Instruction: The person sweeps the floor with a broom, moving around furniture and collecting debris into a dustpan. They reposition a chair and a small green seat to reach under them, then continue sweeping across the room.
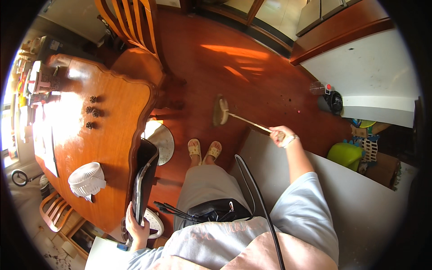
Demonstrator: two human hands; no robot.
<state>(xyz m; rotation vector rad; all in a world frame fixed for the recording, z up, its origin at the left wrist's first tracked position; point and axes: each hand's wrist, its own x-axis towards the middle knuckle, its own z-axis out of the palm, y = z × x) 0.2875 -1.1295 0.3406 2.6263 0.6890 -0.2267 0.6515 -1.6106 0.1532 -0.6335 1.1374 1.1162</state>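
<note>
In the head view my right hand (pixel 282 136), a band on its wrist, grips the end of a broom's (pixel 223 111) thin light handle. The pale broom head, with bristles blurred, is at the floor ahead of my slippered feet. My left hand (pixel 137 224) is closed around the near end of a black open-topped case or bin (pixel 145 172) with a grey patterned rim. This black thing stands tilted along the edge of the wooden table (pixel 111 148); its inside is dark, and I cannot tell what it holds.
Dark specks (pixel 289 100) lie on the red-brown floor (pixel 202 67). Several pine cones (pixel 92 111) and a white fan (pixel 87 180) are on the table. A wooden chair (pixel 138 64), round stool (pixel 162 143), grey-white panel (pixel 266 158), lined bin (pixel 332 102) and green plastic item (pixel 345 155) stand around.
</note>
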